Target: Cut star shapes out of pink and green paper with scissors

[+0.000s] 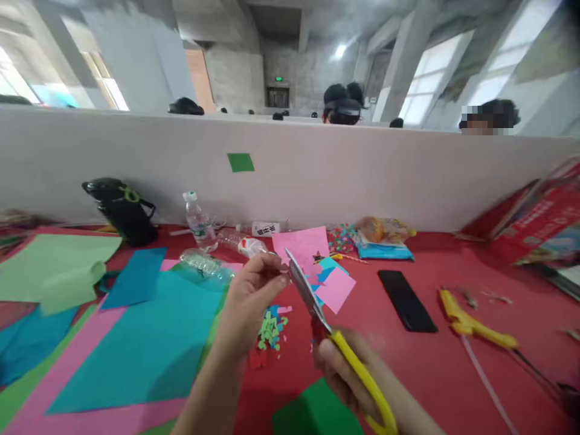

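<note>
My right hand [344, 368] is wrapped round the yellow handles of a pair of scissors [312, 302], whose grey blades point up and to the left. My left hand [249, 296] is raised beside the blade tips, thumb and fingers pinched together on something too small to make out. Below the hands lies a small pile of coloured paper scraps [270, 329] on the red table [430, 362]. Behind the blades sit pink paper pieces [335, 289] and a pink sheet [301, 244].
Large teal [136, 344], pink and green sheets [54, 266] cover the left. Plastic bottles [199, 223], a black jug [124, 211], a black phone [406, 300], a yellow glue gun [471, 323], a snack bag [383, 238] and red boxes [539, 223] stand around. A white partition [317, 175] backs the table; heads of other people show beyond it.
</note>
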Demonstrator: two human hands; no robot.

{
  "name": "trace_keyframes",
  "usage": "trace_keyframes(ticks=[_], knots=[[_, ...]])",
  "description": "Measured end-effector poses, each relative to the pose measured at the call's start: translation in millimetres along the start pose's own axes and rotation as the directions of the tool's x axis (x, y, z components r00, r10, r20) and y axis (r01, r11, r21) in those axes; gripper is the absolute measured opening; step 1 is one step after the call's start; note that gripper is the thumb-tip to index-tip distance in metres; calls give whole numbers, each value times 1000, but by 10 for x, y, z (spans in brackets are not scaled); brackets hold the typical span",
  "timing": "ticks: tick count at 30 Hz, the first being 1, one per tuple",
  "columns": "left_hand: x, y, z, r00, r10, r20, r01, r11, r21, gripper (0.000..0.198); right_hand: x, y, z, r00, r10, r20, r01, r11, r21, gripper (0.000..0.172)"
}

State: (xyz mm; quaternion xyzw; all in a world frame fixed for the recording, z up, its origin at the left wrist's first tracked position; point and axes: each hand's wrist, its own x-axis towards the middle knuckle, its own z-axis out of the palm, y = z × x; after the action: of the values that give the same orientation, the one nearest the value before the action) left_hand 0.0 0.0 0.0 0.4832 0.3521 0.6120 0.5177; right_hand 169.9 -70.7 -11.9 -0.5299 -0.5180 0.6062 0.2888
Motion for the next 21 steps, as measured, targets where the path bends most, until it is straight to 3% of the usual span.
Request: trace_keyframes(ticks=[8,15,21], knots=[[-21,-3,32,991,116,-73,-114,993,33,5,-19,71,-94,992,-106,71,109,994,-31,73],[4,-28,-5,993,81,-83,-78,996,36,13,27,189,-108,985,-138,103,146,987,-72,68],[5,-88,61,999,15,-32,-12,998,68,12,49,223,-63,996,-93,6,93,995,-32,76]])
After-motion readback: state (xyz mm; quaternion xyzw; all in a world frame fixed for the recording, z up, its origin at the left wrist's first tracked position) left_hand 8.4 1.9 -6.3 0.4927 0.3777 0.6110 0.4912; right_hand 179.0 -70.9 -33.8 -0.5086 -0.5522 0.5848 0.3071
